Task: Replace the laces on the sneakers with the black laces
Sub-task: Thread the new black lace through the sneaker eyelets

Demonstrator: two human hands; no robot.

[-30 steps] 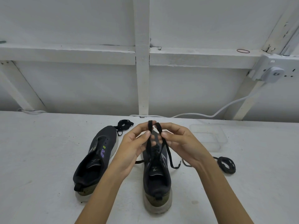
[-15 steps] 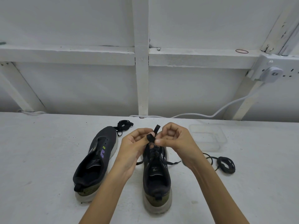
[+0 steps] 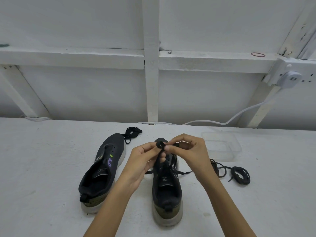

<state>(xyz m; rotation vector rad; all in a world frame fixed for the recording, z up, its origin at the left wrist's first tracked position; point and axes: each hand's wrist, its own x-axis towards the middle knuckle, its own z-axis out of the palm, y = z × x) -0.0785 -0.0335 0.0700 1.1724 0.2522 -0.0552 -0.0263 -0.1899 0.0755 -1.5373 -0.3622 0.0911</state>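
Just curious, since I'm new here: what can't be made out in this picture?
All in the head view:
Front eyelets of the laced sneaker: hidden behind the left hand and right hand.
How the black lace crosses: covered by the fingers pinching it.
Forearms: cut off by the bottom edge.
Tongue label print: too small.

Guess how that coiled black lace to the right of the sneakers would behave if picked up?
The coiled black lace would probably flop and sag: its free end lies limp on the table. It looks thin, so likely very light. The coil seems loosely wound, so it may come undone if lifted by one strand.
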